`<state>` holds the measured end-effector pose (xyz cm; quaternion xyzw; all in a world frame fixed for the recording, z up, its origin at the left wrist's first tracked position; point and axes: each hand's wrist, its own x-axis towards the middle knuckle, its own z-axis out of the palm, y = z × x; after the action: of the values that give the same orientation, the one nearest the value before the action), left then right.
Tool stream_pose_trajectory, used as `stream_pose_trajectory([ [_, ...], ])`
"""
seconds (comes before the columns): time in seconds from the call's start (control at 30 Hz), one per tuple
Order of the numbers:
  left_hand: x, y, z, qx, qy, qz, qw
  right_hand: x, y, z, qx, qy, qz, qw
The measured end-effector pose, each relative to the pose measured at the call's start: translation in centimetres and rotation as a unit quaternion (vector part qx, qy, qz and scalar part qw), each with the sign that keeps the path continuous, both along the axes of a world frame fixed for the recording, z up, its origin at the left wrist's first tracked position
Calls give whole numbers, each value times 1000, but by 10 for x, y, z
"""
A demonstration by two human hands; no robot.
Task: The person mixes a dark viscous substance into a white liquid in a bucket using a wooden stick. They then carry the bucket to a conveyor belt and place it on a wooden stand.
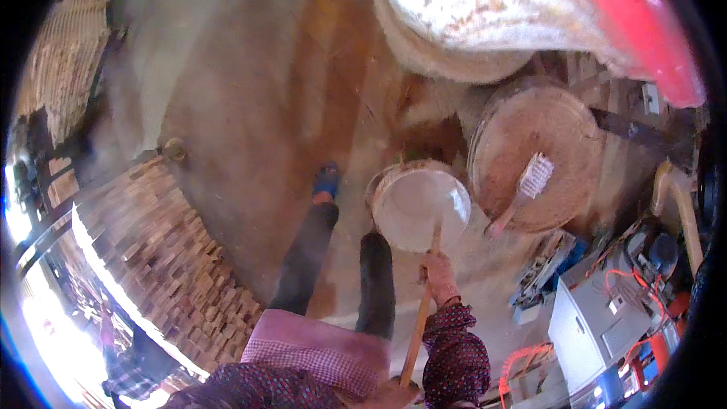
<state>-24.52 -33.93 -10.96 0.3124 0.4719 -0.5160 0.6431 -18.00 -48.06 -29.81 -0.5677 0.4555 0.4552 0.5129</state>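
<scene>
"What's taking up the most room?"

"The floor (250,121). It's spreading brown and dusty through the middle, turning greyer towards ten o'clock."

"And standing over it?"

"At one o'clock a white, stained bulk (492,0) is hanging into view, with a red part (644,23) curving along its outer side. A wood pile (159,235) is rising at eight o'clock, its small blocks lying in close rows."

"What's sitting on the right?"

"A round tub (492,129) is sitting at three o'clock, holding brown, grainy stuff. At four o'clock a grey cabinet (598,326) is standing among orange cables (526,352)."

"Where's the bucket (401,201)?"

"It's standing just off centre, towards four o'clock, near the tub. Something pale is filling it, and glare is whitening one side."

"And the stick (424,318)?"

"It's slanting from six o'clock up into the bucket. A white-headed brush (536,176) is lying across the tub."

"The hands?"

"The right hand (439,276), at five o'clock, is closing its fingers round the stick below the bucket's rim. The left hand (390,394), at six, is wrapping the stick's lower end; its fingers are blurring."
</scene>
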Motion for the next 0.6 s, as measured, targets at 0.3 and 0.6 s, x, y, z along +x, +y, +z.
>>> stream_pose_trajectory([
  [0.3, -6, -1, 18, -16, 4, -12, 1000, 20, 55, 31, 57, 23, 229, 971],
  [0.6, -23, -6, 43, -40, 11, -30, 999, -74, 17, -17, 52, -379, 615, 690],
])
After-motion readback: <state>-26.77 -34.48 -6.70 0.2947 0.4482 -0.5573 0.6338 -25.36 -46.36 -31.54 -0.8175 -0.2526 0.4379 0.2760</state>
